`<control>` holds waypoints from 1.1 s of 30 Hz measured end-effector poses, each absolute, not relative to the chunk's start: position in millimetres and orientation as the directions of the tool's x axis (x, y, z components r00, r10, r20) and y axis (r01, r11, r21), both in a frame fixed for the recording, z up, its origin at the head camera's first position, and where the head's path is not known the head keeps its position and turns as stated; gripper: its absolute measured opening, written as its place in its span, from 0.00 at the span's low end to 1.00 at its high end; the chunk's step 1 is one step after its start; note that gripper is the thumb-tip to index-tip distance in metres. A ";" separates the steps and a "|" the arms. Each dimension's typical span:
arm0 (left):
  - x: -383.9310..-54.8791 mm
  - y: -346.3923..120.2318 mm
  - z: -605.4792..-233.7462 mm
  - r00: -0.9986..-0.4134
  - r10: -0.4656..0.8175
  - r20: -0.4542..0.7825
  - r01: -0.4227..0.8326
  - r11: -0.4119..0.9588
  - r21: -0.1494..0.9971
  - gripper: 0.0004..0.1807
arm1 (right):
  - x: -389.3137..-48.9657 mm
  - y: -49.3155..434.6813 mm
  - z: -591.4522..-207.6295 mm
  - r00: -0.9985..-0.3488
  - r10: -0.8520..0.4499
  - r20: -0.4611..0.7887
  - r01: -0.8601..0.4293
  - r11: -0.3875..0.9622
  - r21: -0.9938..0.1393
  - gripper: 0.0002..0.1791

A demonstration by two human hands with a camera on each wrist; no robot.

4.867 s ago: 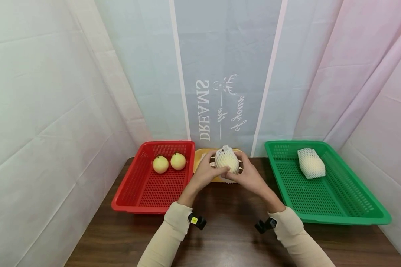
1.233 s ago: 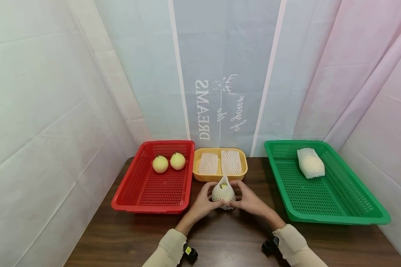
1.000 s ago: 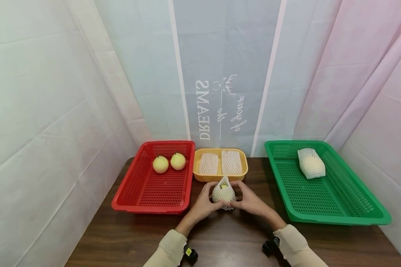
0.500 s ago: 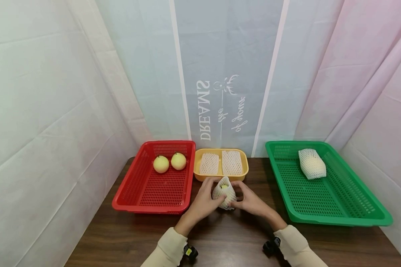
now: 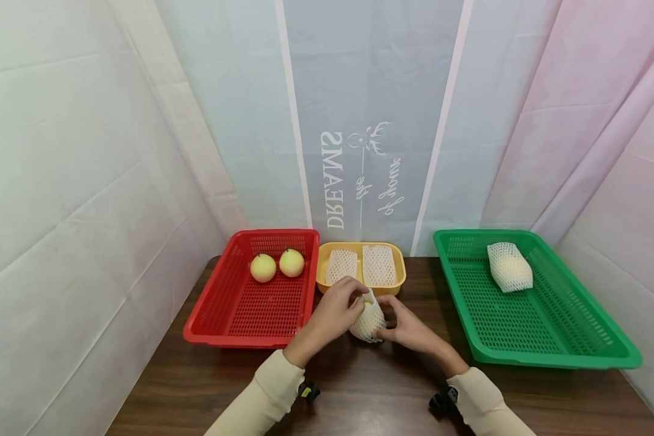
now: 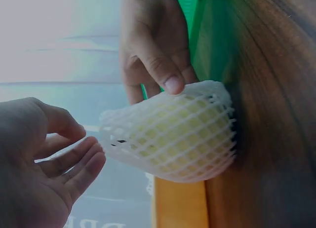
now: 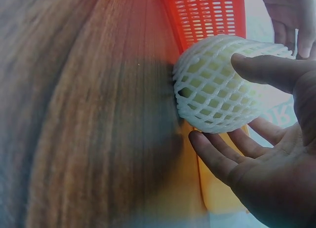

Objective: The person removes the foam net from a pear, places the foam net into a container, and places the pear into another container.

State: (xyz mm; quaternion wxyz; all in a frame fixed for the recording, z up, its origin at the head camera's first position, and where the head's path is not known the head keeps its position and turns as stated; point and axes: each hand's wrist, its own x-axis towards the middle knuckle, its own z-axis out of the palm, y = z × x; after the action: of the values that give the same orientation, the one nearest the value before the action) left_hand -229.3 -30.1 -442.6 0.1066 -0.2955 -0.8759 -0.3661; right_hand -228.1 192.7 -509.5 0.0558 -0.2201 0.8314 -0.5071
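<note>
A pale yellow pear in a white foam net (image 5: pixel 368 324) stands on the brown table, its stem end up inside the net's gathered mouth. My right hand (image 5: pixel 411 330) holds it from the right side, thumb on the near face and fingers behind, as the right wrist view shows with the netted pear (image 7: pixel 217 85). At the net's top is my left hand (image 5: pixel 332 309), fingers bent and fingertips right at the mouth's edge. In the left wrist view no net shows pinched between the left fingertips (image 6: pixel 94 154).
On the left, a red basket (image 5: pixel 251 342) holds two bare pears (image 5: pixel 263 267). Two flat foam nets (image 5: pixel 378 265) lie in a yellow tray (image 5: pixel 400 275) behind the hands. One netted pear (image 5: pixel 509 269) lies in the green basket (image 5: pixel 550 357) at right.
The netted pear came down from over the tray to the table in front of it. My left hand has since left its side and risen to the net's mouth; the right stays put.
</note>
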 end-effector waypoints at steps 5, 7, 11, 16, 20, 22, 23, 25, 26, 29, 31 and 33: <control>-235.0 -22.7 -432.8 -0.780 0.509 0.363 0.624 0.601 0.498 0.08 | -227.2 192.5 -507.8 -0.895 -0.429 0.125 -0.307 0.386 -0.870 0.39; -237.0 -20.0 -430.7 -0.775 0.532 0.341 0.630 0.619 0.468 0.08 | -226.9 192.7 -507.8 -0.892 -0.432 0.128 -0.311 0.384 -0.870 0.39; -240.0 -16.9 -428.9 -0.771 0.569 0.286 0.635 0.646 0.424 0.07 | -226.6 193.2 -509.1 -0.888 -0.440 0.132 -0.317 0.378 -0.870 0.38; -242.8 -16.6 -428.6 -0.758 0.600 0.253 0.649 0.660 0.379 0.03 | -227.3 193.8 -511.0 -0.886 -0.444 0.132 -0.318 0.376 -0.870 0.37; -244.2 -18.7 -429.6 -0.757 0.614 0.225 0.651 0.673 0.351 0.03 | -228.5 193.8 -512.4 -0.884 -0.448 0.136 -0.322 0.369 -0.872 0.37; -244.4 -19.9 -430.0 -0.765 0.614 0.195 0.639 0.690 0.339 0.06 | -229.3 193.7 -513.4 -0.882 -0.451 0.137 -0.322 0.364 -0.874 0.37; -244.7 -20.5 -430.2 -0.770 0.612 0.181 0.633 0.697 0.337 0.07 | -229.6 193.7 -513.8 -0.881 -0.452 0.137 -0.321 0.361 -0.876 0.37; -244.7 -21.6 -430.2 -0.779 0.608 0.150 0.619 0.712 0.331 0.10 | -230.0 193.8 -514.7 -0.881 -0.454 0.134 -0.318 0.357 -0.878 0.37; -244.8 -22.0 -430.7 -0.784 0.606 0.132 0.612 0.720 0.328 0.11 | -230.0 193.9 -515.1 -0.880 -0.455 0.134 -0.317 0.356 -0.879 0.36; -244.4 -22.6 -431.5 -0.792 0.604 0.088 0.596 0.736 0.320 0.14 | -229.5 194.2 -515.9 -0.880 -0.458 0.127 -0.312 0.354 -0.882 0.37; -244.4 -22.6 -432.5 -0.793 0.606 0.065 0.593 0.744 0.308 0.15 | -229.0 194.3 -516.1 -0.880 -0.459 0.123 -0.306 0.350 -0.885 0.37; -244.9 -22.3 -433.2 -0.792 0.608 0.053 0.593 0.747 0.302 0.16 | -228.6 194.1 -516.0 -0.880 -0.460 0.118 -0.300 0.345 -0.890 0.37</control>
State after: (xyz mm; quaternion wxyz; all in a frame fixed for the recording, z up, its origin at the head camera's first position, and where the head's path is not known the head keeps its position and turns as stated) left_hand -244.9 -22.3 -433.2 -0.0242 -0.3213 -0.9342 -0.1533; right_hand -228.6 194.1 -516.0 0.0764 -0.2325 0.8164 -0.5230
